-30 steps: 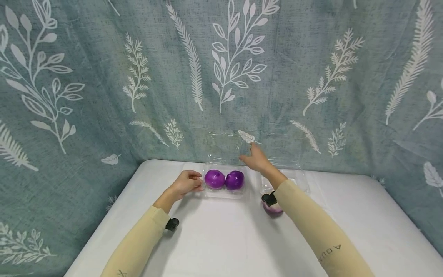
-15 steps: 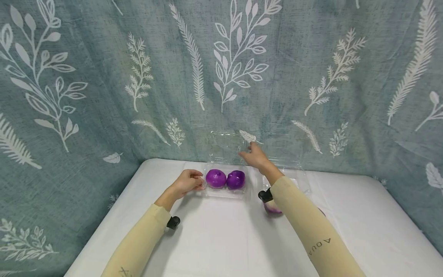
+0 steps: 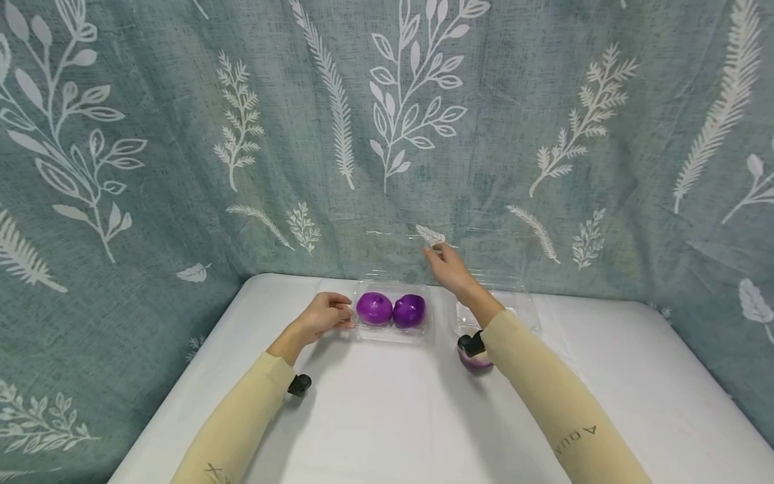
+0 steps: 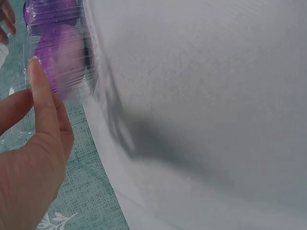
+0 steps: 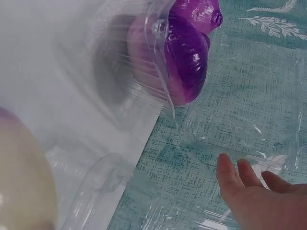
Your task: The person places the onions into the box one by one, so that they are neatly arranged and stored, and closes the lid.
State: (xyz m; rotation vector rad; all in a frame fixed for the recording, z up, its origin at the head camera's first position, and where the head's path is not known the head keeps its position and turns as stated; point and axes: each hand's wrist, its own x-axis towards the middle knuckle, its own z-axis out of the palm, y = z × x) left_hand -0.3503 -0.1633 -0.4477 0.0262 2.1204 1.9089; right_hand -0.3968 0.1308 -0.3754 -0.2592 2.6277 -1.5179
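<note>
A clear plastic clamshell container [image 3: 393,336] stands at the back of the table with its lid [image 5: 249,96] raised. Two glossy purple onion-like vegetables [image 3: 374,308] sit side by side in its base. My left hand [image 3: 328,312] holds the container's left edge, thumb in front and fingers bent behind, as the left wrist view shows. At the lid's right edge is my right hand [image 3: 449,269], its fingertips [image 5: 224,165] right at the plastic and gently bent. A whitish-purple round vegetable [image 3: 476,359] lies below my right forearm, partly hidden by the wrist camera.
A second clear clamshell [image 3: 525,312] stands open to the right, partly behind my right forearm. The white table [image 3: 387,417] ends at a green leaf-patterned cloth [image 3: 272,168] hanging behind it. Black cameras [image 3: 299,385] sit at both wrists.
My right thumb has moved up towards the fingers, and that hand looks more gathered at the lid's edge. My left hand stays at the container's left side.
</note>
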